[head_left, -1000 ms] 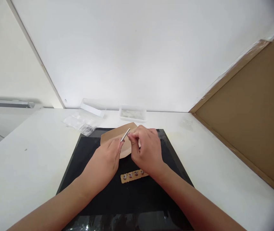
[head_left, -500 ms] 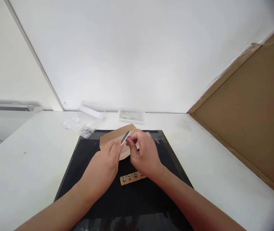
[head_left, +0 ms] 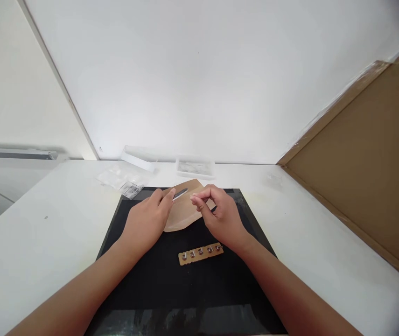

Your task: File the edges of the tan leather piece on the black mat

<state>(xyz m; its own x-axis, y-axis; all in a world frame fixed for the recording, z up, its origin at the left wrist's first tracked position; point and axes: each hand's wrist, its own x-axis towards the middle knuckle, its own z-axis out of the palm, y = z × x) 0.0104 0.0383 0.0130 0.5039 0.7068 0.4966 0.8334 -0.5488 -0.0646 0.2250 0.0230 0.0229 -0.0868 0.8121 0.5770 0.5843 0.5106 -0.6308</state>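
My left hand (head_left: 150,214) is closed on a slim dark-and-white tool (head_left: 180,193), whose end points up and to the right. Under it lies a sheet of brown paper (head_left: 181,215) on the black mat (head_left: 171,289). My right hand (head_left: 220,214) has thumb and forefinger pinched together above the paper's right side; what sits between the fingertips is too small to make out. Nearer to me on the mat is a tan strip (head_left: 201,254) bearing several small shiny round pieces.
At the back stand a clear plastic tray (head_left: 195,168) and a white open box (head_left: 138,161). Clear plastic bags (head_left: 122,179) lie at the back left. A cardboard panel (head_left: 360,163) rises on the right, and a white wall is behind.
My hands have moved apart, and the tool has tilted lower, away from my right fingers. My right hand has uncovered the right end of the tan strip. The view has shifted slightly.
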